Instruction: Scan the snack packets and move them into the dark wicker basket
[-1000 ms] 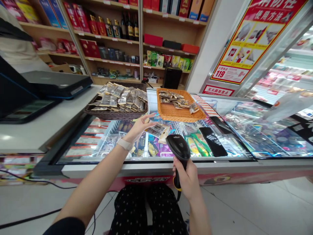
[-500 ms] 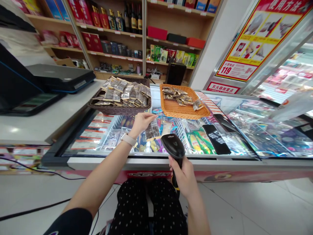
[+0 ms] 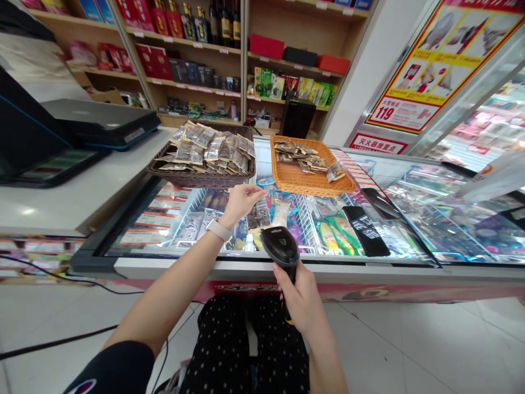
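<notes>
My left hand (image 3: 241, 203), with a watch on its wrist, pinches the top edge of a small clear-and-tan packet (image 3: 258, 216). The packet hangs above the freezer's glass top, its dark contents facing me. In my right hand (image 3: 302, 298) is a black barcode scanner (image 3: 280, 244), gripped by its handle, its head close to the packet's lower edge. Beyond my left hand stands a dark brown wicker basket (image 3: 188, 178) heaped with similar packets. An orange wicker basket (image 3: 297, 185) to its right holds a smaller pile of them.
Both baskets rest on the glass-topped freezer (image 3: 164, 265). A black phone-shaped object (image 3: 365, 231) lies on the glass at right. To the left is a white counter (image 3: 36, 213) with a dark machine (image 3: 102, 121). Stocked shelves (image 3: 197, 90) stand behind; cables (image 3: 61, 342) cross the floor.
The scanner and my right hand have shifted slightly left, bringing the scanner's head nearer the packet. My left hand still pinches the packet. The view has tilted a little.
</notes>
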The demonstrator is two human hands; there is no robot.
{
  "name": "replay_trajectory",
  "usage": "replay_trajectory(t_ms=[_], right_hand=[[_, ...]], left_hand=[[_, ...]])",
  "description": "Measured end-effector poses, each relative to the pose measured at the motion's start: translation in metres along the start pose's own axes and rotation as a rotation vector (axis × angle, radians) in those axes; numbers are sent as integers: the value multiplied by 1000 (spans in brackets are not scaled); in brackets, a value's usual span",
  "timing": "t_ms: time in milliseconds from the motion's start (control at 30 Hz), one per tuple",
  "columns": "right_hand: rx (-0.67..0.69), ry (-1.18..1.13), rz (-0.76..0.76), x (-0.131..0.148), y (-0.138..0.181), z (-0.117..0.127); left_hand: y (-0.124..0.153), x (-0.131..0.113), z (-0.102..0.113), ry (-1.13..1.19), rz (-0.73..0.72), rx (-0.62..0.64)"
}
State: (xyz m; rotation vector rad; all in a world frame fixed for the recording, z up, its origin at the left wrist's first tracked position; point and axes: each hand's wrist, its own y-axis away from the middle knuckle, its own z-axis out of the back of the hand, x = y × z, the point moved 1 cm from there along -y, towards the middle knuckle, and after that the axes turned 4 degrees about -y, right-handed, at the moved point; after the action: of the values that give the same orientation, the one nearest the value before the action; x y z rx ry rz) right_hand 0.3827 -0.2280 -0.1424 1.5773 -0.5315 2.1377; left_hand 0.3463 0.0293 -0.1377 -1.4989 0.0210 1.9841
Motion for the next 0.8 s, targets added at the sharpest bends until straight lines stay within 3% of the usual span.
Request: replay_trajectory(t_ms=[267, 567, 667, 800], right_hand=[[43, 24, -22, 0, 2, 2], [-47, -40, 3, -9, -1, 1], [-55, -87, -1, -11, -5, 1], [-51, -138, 28, -4, -15, 0]], left_hand=[[-2, 2, -1, -33, -11, 8], [-2, -4, 4, -89, -46, -59], [-19, -18, 22, -96, -83, -137], [-76, -45, 69, -193, -149, -239]])
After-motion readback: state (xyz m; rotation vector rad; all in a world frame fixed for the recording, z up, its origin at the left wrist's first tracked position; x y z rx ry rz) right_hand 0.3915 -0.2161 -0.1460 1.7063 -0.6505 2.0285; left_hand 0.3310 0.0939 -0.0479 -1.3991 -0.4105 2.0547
